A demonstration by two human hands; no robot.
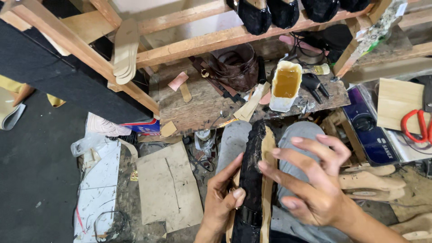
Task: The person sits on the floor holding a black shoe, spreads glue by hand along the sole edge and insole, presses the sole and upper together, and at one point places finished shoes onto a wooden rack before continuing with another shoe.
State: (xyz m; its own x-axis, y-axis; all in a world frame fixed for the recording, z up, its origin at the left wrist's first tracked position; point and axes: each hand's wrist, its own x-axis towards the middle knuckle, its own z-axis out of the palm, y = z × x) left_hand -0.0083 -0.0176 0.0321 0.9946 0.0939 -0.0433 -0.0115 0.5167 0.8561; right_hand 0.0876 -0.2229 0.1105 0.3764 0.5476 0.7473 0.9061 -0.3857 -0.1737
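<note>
Black lace shoe upper [253, 180] on a tan insole — lying upright between both hands. Left hand [220, 202] is pinching its near edge; right hand [310, 184] — fingers spread — is pressing it.

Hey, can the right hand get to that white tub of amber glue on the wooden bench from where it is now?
Probably yes. The right hand rests open against the black shoe upper on its tan sole, holding nothing else. The white tub of amber glue stands uncovered at the wooden bench edge just beyond the knees, with nothing between them.
</note>
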